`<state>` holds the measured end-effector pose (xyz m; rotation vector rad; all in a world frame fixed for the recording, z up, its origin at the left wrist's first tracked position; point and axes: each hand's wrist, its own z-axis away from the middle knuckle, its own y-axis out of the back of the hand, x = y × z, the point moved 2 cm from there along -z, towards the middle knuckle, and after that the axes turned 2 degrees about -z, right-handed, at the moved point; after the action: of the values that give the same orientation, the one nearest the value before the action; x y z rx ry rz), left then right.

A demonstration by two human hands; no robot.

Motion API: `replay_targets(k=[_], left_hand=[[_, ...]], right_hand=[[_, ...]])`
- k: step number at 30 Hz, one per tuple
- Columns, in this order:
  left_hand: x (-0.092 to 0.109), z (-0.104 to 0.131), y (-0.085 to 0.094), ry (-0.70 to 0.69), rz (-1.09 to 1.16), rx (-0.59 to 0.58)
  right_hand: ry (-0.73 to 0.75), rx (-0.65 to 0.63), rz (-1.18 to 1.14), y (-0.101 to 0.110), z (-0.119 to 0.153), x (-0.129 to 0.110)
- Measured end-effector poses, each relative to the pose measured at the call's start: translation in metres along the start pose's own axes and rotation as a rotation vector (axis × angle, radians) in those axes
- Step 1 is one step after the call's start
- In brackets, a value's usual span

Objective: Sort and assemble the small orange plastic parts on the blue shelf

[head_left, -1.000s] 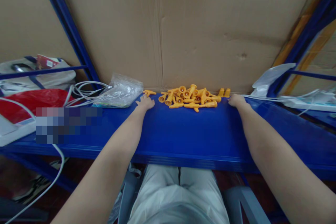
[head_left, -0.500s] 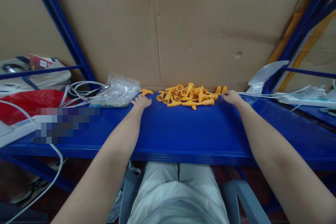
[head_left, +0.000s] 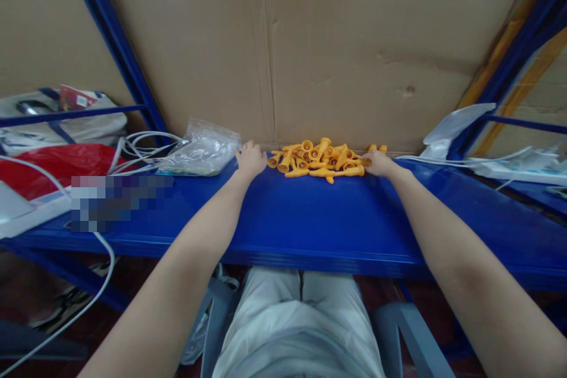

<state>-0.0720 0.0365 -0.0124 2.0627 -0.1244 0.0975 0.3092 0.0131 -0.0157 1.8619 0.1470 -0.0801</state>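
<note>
Several yellow plastic pieces [head_left: 316,159] lie in a loose pile at the back of the blue table. Some have flared, cup-like ends; others are slim with side arms. My left hand [head_left: 251,159] is at the left end of the pile, palm down, with its fingers apart and slightly bent. It covers the spot where a single yellow piece lay. At the opposite end, my right hand [head_left: 378,163] touches the outermost pieces with its fingers apart. Two small yellow ends [head_left: 377,148] show just behind that hand.
A clear plastic bag [head_left: 201,150] lies left of my left hand. White cables [head_left: 137,147] and a red bag [head_left: 66,165] are farther left. A cardboard sheet [head_left: 328,47] stands behind the blue table [head_left: 319,218]. A white power strip [head_left: 518,165] is at right.
My left hand has moved right and farther back, covering the single yellow piece. My right hand has moved left against the pile's end. The view has shifted slightly.
</note>
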Motion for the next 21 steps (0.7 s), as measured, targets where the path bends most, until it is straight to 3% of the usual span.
replay_targets(k=[5,9,13,16,21], left_hand=[[0.031,0.008,0.012,-0.354,0.146,0.183],[0.054,0.018,0.013,-0.642,0.222,0.220],[0.072,0.031,0.011,-0.854,0.223,0.247],[0.079,0.036,0.013,-0.916,0.209,0.289],[0.075,0.034,0.016,-0.811,0.168,0.369]], right_hand=[[0.040,0.025,0.072,0.006,0.002,-0.004],[0.143,0.142,0.042,0.015,0.002,-0.015],[0.328,0.242,0.032,0.021,0.000,-0.043],[0.484,0.265,0.040,0.024,0.002,-0.073],[0.548,0.221,0.087,0.027,0.014,-0.114]])
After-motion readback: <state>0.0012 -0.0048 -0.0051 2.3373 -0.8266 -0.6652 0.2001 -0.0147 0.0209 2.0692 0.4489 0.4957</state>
